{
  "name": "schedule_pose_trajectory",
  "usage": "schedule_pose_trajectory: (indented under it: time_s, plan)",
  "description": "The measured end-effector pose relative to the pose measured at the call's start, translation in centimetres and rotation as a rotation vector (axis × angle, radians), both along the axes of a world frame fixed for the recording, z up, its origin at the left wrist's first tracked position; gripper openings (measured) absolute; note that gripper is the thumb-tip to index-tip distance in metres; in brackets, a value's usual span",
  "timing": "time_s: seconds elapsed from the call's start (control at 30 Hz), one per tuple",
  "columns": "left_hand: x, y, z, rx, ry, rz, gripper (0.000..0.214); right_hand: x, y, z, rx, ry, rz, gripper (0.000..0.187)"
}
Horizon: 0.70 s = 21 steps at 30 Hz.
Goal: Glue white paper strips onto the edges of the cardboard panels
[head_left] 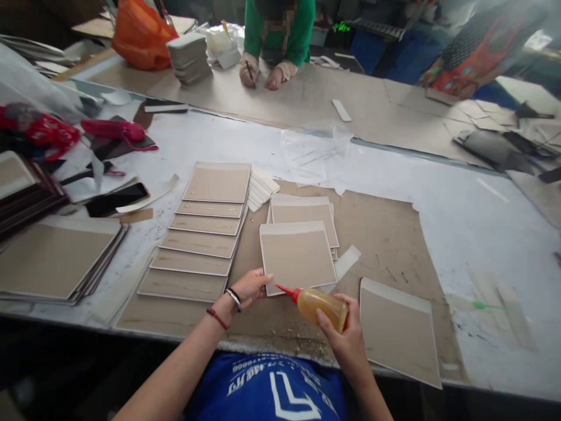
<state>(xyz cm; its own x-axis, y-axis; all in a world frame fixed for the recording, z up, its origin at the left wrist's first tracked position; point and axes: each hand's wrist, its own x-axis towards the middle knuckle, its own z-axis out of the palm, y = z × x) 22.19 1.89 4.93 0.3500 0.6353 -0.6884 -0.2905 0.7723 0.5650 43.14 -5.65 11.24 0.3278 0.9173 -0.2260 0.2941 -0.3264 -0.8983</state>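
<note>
My right hand point(346, 336) is wrapped round a yellow glue bottle point(322, 305) with a red nozzle. The nozzle tip touches the lower left corner of a tan card with a white border point(297, 257). My left hand point(252, 286) pinches that card's lower left edge. The card lies on top of a small stack of like cards point(302, 210) on a brown board point(385, 245).
A fanned row of cards point(201, 242) lies to the left, another single card point(398, 330) to the right. A larger stack point(52, 257) sits far left by a phone point(116, 199). Across the table a person in green point(278, 35) writes; an orange bag point(140, 35) stands nearby.
</note>
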Motion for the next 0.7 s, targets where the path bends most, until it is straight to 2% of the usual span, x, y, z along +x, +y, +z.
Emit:
schedule_pose_trajectory:
  time_s: [0.2, 0.4, 0.53, 0.7]
  plan:
    - [0.1, -0.2, 0.9, -0.012, -0.025, 0.025, 0.036, -0.7, 0.0, 0.3, 0.012, -0.052, 0.049, 0.044]
    - [0.0, -0.4, 0.8, 0.017, -0.016, 0.033, 0.042, 0.6, -0.5, 0.1, 0.048, -0.174, 0.079, 0.043]
    - [-0.1, -0.5, 0.6, 0.027, -0.002, 0.021, 0.052, 1.8, -0.7, -0.4, 0.088, -0.277, 0.030, 0.044]
    - [0.1, -0.5, 1.3, 0.023, 0.064, 0.025, 0.053, 3.4, -0.7, -1.3, 0.132, -0.373, -0.047, 0.043]
